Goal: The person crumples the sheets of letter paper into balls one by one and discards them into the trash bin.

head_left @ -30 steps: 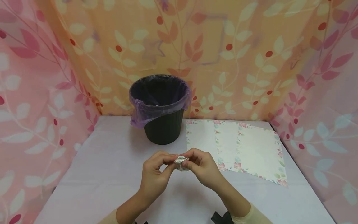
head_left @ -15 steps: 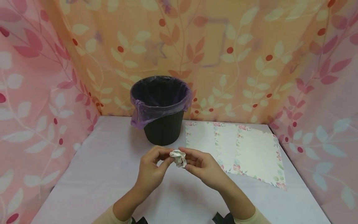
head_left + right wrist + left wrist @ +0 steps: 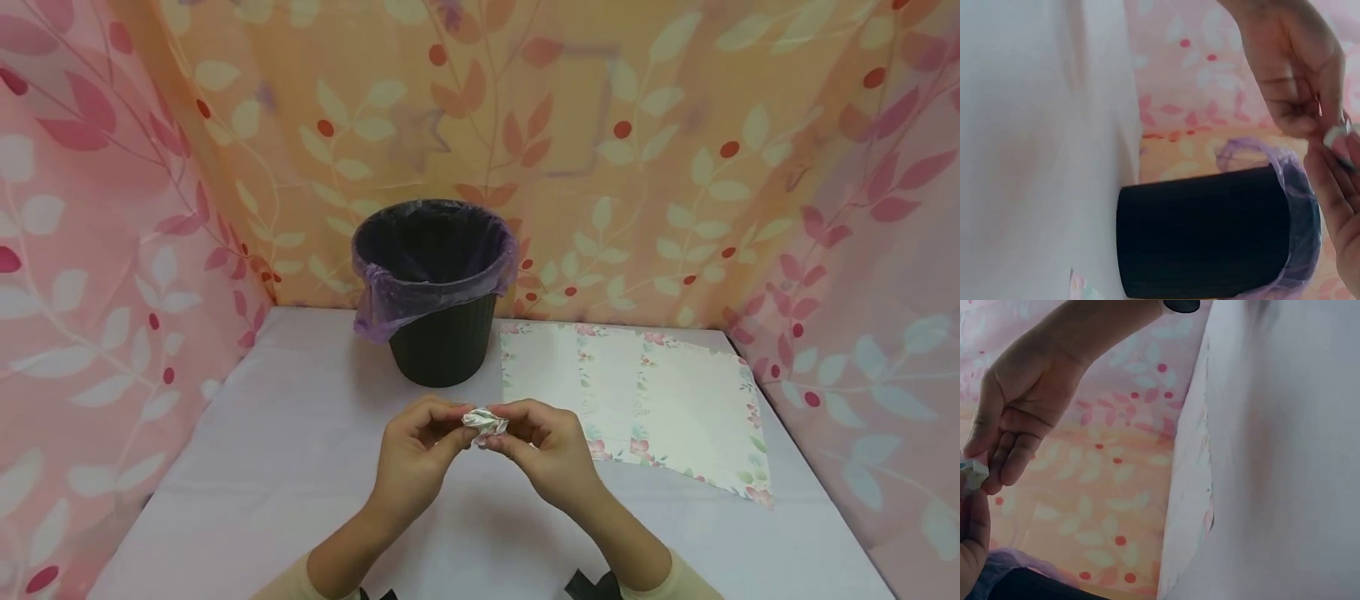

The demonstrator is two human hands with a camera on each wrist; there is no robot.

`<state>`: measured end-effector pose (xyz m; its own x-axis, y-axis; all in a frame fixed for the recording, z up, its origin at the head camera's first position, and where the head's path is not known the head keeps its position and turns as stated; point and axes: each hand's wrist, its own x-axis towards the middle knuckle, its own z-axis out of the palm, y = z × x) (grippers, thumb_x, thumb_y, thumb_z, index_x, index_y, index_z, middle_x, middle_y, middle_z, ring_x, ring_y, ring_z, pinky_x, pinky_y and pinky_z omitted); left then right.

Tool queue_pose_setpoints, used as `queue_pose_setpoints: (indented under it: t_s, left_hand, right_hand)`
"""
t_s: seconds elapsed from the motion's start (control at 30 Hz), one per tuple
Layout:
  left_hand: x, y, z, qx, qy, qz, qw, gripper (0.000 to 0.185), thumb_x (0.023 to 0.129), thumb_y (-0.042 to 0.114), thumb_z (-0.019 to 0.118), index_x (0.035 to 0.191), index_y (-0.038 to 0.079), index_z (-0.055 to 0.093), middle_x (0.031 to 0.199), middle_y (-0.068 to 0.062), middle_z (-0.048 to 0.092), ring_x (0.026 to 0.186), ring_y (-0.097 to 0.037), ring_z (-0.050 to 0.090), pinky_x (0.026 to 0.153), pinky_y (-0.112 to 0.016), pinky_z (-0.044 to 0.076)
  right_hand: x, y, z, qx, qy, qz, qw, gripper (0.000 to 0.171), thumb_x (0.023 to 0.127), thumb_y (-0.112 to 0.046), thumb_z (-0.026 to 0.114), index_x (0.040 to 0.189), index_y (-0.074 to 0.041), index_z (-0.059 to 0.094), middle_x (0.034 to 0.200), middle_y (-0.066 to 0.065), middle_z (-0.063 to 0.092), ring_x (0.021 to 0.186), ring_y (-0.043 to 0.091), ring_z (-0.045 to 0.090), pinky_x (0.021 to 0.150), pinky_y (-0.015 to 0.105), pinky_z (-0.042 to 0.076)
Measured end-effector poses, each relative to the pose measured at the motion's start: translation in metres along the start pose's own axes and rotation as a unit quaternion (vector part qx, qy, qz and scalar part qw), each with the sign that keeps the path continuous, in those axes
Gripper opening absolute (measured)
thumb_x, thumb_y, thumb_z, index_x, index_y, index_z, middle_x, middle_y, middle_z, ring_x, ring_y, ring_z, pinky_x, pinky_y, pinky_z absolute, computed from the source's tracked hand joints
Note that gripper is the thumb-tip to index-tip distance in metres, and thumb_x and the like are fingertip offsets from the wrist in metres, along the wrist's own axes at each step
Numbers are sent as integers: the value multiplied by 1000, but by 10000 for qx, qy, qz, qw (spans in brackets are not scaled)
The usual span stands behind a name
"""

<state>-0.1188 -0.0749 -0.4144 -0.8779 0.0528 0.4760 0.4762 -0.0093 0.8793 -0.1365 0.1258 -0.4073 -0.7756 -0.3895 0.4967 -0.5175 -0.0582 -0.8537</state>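
Note:
A small crumpled ball of paper [image 3: 485,423] is held above the middle of the white table [image 3: 285,467]. My left hand [image 3: 456,425] pinches its left side and my right hand [image 3: 507,432] pinches its right side, all fingers curled round it. The left wrist view shows the ball [image 3: 969,475] at the left edge, with the right hand [image 3: 997,469] above it. In the right wrist view the ball [image 3: 1337,135] peeks out between the left hand [image 3: 1310,125] and my right hand's fingers [image 3: 1335,187].
A black bin [image 3: 438,333] with a purple liner [image 3: 390,296] stands at the back of the table, just beyond the hands. Three floral-edged paper sheets [image 3: 660,400] lie flat to the right. Patterned curtains [image 3: 112,250] close in the left, back and right sides.
The hands stay together above the table. They have kneaded the paper ball, which looks smaller and tighter than half a second ago.

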Motion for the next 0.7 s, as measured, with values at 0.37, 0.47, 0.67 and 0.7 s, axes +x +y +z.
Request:
queue_pose_setpoints:
  t_s: [0.37,0.47,0.67,0.7]
  left_hand:
    - [3,0,-3,597,-170,188,9979,24,88,6,79,110,16,74,104,1,70,88,-19,69,76,-28,61]
    - [4,0,-5,582,-388,148,9974,26,89,9,79,113,16,73,108,1,70,91,-19,70,79,-30,61]
    - [8,3,-15,707,-856,-150,9937,38,93,13,76,129,20,66,125,3,69,106,-20,69,88,-31,60]
    - [10,4,-17,784,-878,-154,9929,39,94,14,76,131,20,65,126,4,68,108,-20,68,89,-31,59]
  right_hand:
    - [1,3,2,-177,140,3,9997,29,89,3,76,117,0,70,105,16,75,83,22,73,72,37,63]
    - [2,2,-1,-253,92,140,9995,27,90,0,77,116,-2,71,105,14,75,81,20,73,72,34,63]
    - [3,1,-9,-352,76,387,9986,26,89,-4,79,114,-7,72,102,11,75,77,21,73,63,33,62]
    - [3,1,-10,-371,90,398,9985,26,89,-4,79,114,-7,71,102,11,75,77,21,73,62,33,61]
